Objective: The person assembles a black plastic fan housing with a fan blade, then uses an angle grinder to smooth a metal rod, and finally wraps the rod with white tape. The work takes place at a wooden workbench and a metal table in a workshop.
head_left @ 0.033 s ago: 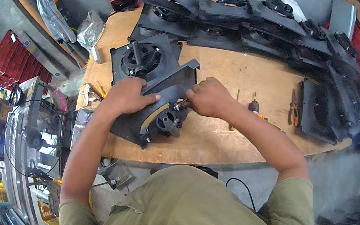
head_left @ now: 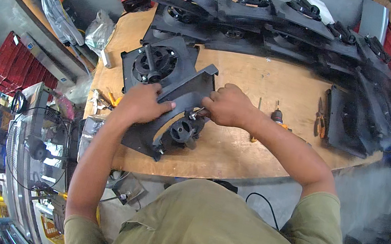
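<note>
I'm looking down at the bench and both hands are on one dark frame, a flat plastic shroud lying tilted across the near part of the wood. Left hand lies flat on top of the frame, fingers spread and pressed down, thumb hooked over the edge, pinning it. Right hand is curled tight, fingertips pinched at a spot just to their left where frame and motor meet; something small and metallic shows there, but I cannot tell whether it is a tool tip or a screw. The motor sits just below both sets of fingers, inside the frame's round opening.

How far along? My read: this unit is mid-way. The motor looks seated, yet the right fingers are working a fixing point, so fastening seems unfinished.

Just beyond the left fingers lies a second frame with its motor in the middle. Further out from both hands a long row of frames is stacked along the far edge, and more are piled well right of the right hand. Which of those are done I cannot tell.

Right of the right wrist lie a screwdriver, a driver and pliers, none touched.
</note>
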### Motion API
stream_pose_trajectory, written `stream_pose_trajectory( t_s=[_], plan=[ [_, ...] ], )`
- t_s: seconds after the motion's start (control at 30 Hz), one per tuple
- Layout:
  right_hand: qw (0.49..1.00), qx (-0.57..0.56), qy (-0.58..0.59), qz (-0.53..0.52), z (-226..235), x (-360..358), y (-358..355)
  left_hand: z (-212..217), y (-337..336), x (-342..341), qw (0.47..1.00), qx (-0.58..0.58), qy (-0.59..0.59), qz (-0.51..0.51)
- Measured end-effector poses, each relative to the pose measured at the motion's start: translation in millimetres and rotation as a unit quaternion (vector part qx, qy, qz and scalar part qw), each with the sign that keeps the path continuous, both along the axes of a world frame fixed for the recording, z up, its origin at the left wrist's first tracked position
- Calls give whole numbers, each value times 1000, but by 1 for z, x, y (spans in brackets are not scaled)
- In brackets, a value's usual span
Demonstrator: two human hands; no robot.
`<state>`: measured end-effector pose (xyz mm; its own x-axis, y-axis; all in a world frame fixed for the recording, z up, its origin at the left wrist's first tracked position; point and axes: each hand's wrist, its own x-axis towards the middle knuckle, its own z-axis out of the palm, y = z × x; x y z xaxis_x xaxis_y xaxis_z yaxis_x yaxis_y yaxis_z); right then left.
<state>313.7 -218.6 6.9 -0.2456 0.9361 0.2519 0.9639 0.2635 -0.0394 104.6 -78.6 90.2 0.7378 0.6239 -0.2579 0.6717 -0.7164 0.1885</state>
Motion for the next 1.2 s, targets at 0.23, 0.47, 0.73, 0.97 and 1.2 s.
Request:
stream_pose_trajectory(
  t_s=[0.23,0.47,0.73,0.97,1.2],
  plan=[
    [999,-1,-22,-29,-12,3,3,-27,15,-1,996,-69,-15,-61],
    [994,98,20,-42,-27,-4,-2,-26,14,-2,990,-87,-50,-103],
    [995,75,50,-37,-38,16,-37,-31,-2,-10,990,-27,-105,-87],
    [917,-142,228,-293,-164,34,-94,-38,-3,3,988,-107,-59,-99],
    [915,-2,202,-351,-211,82,-65,-85,10,40,952,-278,13,-130]
  ],
)
